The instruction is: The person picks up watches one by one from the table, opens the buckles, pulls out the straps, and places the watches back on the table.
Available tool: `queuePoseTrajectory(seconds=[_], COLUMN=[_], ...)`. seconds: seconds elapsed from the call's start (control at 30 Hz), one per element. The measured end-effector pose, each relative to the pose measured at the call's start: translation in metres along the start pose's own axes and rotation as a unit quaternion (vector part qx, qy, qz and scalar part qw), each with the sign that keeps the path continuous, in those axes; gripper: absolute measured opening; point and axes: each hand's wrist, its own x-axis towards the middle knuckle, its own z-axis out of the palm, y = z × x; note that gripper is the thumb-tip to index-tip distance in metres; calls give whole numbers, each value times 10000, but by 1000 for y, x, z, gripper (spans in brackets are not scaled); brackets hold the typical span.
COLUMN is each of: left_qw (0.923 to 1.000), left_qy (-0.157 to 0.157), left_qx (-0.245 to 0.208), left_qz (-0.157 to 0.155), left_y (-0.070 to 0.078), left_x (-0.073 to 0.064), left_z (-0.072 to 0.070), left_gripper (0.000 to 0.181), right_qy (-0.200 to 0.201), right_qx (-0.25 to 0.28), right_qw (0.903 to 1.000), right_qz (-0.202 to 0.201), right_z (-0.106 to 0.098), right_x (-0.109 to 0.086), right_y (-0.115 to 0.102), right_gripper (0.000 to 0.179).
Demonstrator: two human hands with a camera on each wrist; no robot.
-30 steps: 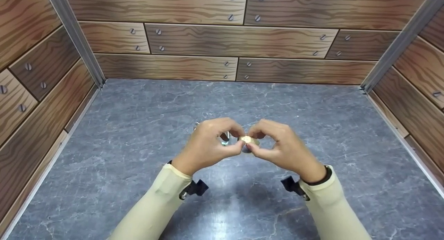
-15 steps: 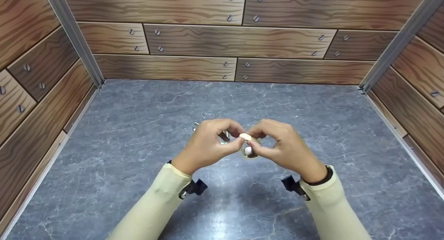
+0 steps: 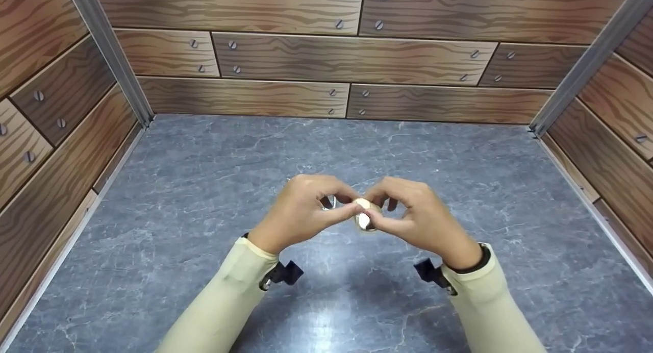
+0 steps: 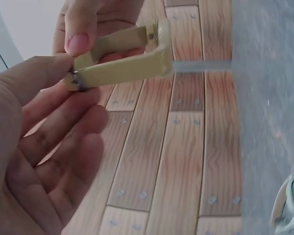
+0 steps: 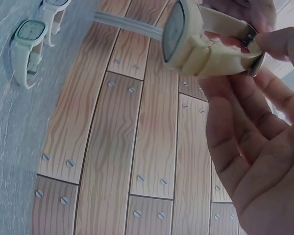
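Note:
A cream-strapped wristwatch (image 5: 198, 56) is held up between the two hands, its strap bent into a loop. Its dial faces away from the fingers in the right wrist view, and the buckle (image 4: 77, 81) sits at the opposite end. My left hand (image 3: 306, 207) pinches the strap by the buckle with thumb and forefinger. From the other side my right hand (image 3: 416, 215) pinches the same buckle end, thumb on top. The two thumb tips lie close together. From the head camera, fingers cover part of the watch (image 3: 363, 221).
On the grey marbled table (image 3: 204, 154) lie a pale green watch (image 5: 23, 54) and a white watch (image 5: 54, 17), mostly hidden behind the left hand in the head view. Wood-patterned walls (image 3: 285, 59) enclose the back and both sides.
The left thumb has slid right over the strap end, towards the right thumb. The watch has turned between the fingers, so a bright part now shows beneath the thumbs.

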Motion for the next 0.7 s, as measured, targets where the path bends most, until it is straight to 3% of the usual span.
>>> queuePoseTrajectory(seconds=[0.27,0.4,0.57,0.7], left_qw=[9961,9950,10000,9943], left_qy=[339,303,-38,-283], left_qx=[-774,-887,62,950], left_qz=[-256,-333,14,401], left_y=[-1,0,0,1], left_x=[0,0,-1,-1], left_z=[3,2,-1,-1], left_gripper=[13,13,14,14], right_qy=[284,272,-37,-231], right_qx=[276,243,-235,-589], right_qw=[9989,9989,9995,9975], right_qz=[-247,-292,-216,-323], right_z=[0,-1,-1,-1], right_x=[0,1,-1,-2], right_y=[-1,-1,1,4], right_gripper=[23,21,12,2])
